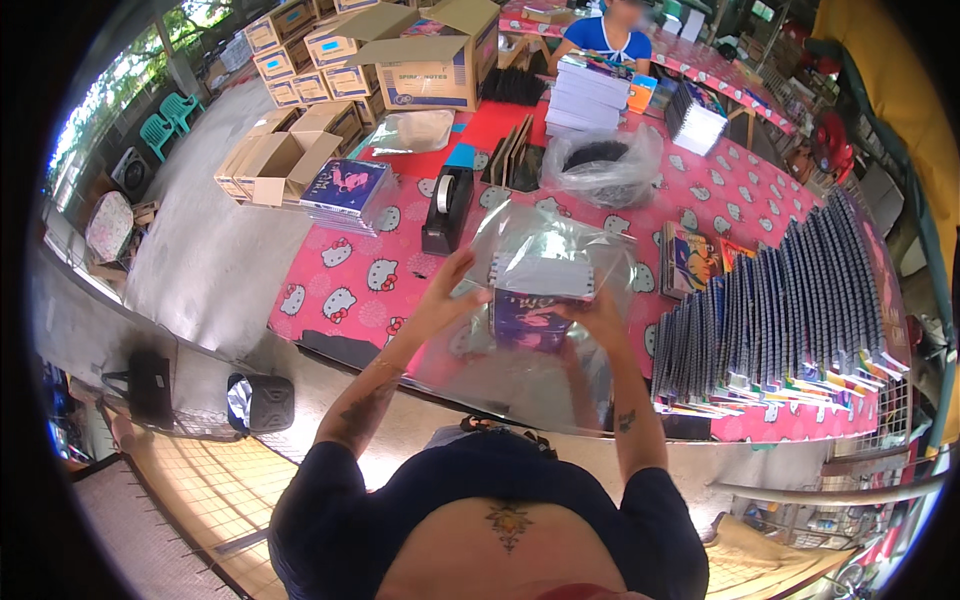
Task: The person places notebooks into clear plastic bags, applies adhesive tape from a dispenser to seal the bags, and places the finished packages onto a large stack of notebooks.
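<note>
Two bare hands are held at a small stack of notebooks (537, 322) near the front edge of the counter (335, 262), which is covered with a pink, cat-printed cloth. By the right hand (601, 320) the stack is gripped at its right side, with the thumb laid across the purple front and the fingers bent round the edge. The left hand (440, 300) is spread, its thumb and fingers parted just beside the stack's left edge; whether the stack is touched by it cannot be told. Clear plastic (612, 262) is spread about the notebooks, but whether they are wrapped in it or only laid on it cannot be made out. Beyond the left hand a black tape dispenser (442, 218) is stood, and farther left a purple pile (348, 188) is set near the counter's edge. To the right, a long row of spiral-bound books (775, 300) is leaned along the counter, with a few orange books (692, 262) placed just beside it. Behind the stack, a clear bag (640, 168) with dark contents and a tall white stack (585, 95) are set. At the far side, a person (607, 38) in a blue top is seen, and brown cartons (425, 78) are piled at the left.
</note>
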`<state>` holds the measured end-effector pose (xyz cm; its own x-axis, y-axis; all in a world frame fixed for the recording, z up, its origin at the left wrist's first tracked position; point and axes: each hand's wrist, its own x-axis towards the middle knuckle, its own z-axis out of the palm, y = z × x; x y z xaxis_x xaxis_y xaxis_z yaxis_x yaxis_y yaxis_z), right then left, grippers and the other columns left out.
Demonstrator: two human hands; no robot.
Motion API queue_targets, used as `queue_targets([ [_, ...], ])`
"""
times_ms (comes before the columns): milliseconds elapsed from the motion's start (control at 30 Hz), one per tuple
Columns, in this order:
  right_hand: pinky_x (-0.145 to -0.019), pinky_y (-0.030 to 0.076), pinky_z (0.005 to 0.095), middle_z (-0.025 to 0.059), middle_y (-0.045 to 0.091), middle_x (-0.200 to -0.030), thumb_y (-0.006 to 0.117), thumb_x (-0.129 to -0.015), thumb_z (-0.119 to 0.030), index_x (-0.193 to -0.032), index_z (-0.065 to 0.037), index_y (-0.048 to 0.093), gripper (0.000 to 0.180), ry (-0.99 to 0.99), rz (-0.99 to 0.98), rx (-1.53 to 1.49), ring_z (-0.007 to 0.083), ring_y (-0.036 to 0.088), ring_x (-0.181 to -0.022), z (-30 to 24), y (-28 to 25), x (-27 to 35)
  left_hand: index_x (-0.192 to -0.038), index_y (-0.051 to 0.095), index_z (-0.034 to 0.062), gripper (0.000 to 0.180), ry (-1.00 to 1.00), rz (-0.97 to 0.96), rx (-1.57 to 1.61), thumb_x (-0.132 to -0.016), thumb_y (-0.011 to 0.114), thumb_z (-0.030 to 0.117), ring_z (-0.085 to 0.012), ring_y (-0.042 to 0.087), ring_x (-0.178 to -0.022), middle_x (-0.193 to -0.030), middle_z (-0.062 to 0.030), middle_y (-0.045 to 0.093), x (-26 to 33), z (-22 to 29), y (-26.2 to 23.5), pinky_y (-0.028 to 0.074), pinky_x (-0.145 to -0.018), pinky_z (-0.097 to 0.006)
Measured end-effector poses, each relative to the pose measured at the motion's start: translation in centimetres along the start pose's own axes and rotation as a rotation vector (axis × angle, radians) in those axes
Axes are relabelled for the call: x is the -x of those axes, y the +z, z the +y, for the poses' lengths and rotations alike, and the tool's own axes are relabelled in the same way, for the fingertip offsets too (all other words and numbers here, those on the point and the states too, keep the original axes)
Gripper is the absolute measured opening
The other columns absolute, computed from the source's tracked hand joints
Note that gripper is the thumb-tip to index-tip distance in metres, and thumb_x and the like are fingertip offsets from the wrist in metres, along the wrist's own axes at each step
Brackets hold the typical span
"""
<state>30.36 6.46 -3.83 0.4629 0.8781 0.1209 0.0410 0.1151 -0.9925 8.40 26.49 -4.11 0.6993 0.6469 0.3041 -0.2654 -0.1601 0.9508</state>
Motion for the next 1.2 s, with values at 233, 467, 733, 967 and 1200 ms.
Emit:
queue_targets([
  [233, -0.093, 0.044, 0.0322, 0.0046, 0.064, -0.115, 0.067, -0.092, -0.026, -0.114, -0.001, 0.062, 0.035, -0.149, 0.373, 0.056, 0.0171, 0.058, -0.108, -9.4, -2.9, -2.4, -0.123, 0.061, -0.0027, 0.041, 0.064, 0.022, 0.027, -0.094, 0.063, 0.026, -0.0256, 0.062, -0.107, -0.115, -0.0195, 0.065, -6.9, 6.4, 3.4, 0.047, -0.092, -0.038],
  [467, -0.088, 0.043, 0.0397, 0.0078, 0.065, -0.105, 0.071, -0.084, -0.023, -0.104, -0.01, 0.068, 0.024, -0.617, 0.082, 1.035, 0.0268, 0.062, -0.099, -16.1, 9.0, -1.1, -0.096, 0.072, -0.0003, 0.027, -0.578, 0.211, -0.4, -0.088, 0.071, 0.025, -0.0143, 0.06, -0.073, -0.076, -0.0045, 0.064, -13.2, -6.3, -12.2, 0.049, -0.064, -0.031],
  [733, -0.078, 0.039, 0.0393, 0.0019, 0.062, -0.094, 0.077, -0.076, -0.018, -0.092, -0.013, 0.065, 0.02, -0.579, 0.079, 1.145, 0.022, 0.06, -0.086, -14.0, 10.5, -2.3, -0.086, 0.071, 0.0015, 0.022, -0.251, 0.393, -0.545, -0.082, 0.072, 0.023, -0.0257, 0.069, -0.068, -0.071, -0.0131, 0.069, -7.4, -8.8, -10.2, 0.052, -0.064, -0.038],
  [967, -0.077, 0.04, 0.0395, 0.0042, 0.065, -0.084, 0.076, -0.079, -0.025, -0.096, -0.012, 0.067, 0.023, -0.423, 0.127, 1.074, 0.0244, 0.063, -0.078, -15.2, 10.8, -2.0, -0.107, 0.067, 0.003, 0.019, -0.057, -0.38, 0.02, -0.09, 0.067, 0.012, -0.018, 0.067, -0.084, -0.089, -0.0072, 0.069, -9.3, 6.1, -5.7, 0.053, -0.076, -0.034],
  [1200, -0.085, 0.041, 0.0436, 0.0089, 0.07, -0.103, 0.073, -0.082, -0.03, -0.113, -0.013, 0.069, 0.036, -0.419, -0.03, 1.129, 0.027, 0.065, -0.093, -16.0, 10.8, -2.7, -0.107, 0.07, 0.0099, 0.017, 0.249, -0.611, -0.286, -0.091, 0.069, 0.018, -0.014, 0.055, -0.093, -0.099, -0.002, 0.055, -10.6, 11.4, -1.4, 0.047, -0.084, -0.029],
])
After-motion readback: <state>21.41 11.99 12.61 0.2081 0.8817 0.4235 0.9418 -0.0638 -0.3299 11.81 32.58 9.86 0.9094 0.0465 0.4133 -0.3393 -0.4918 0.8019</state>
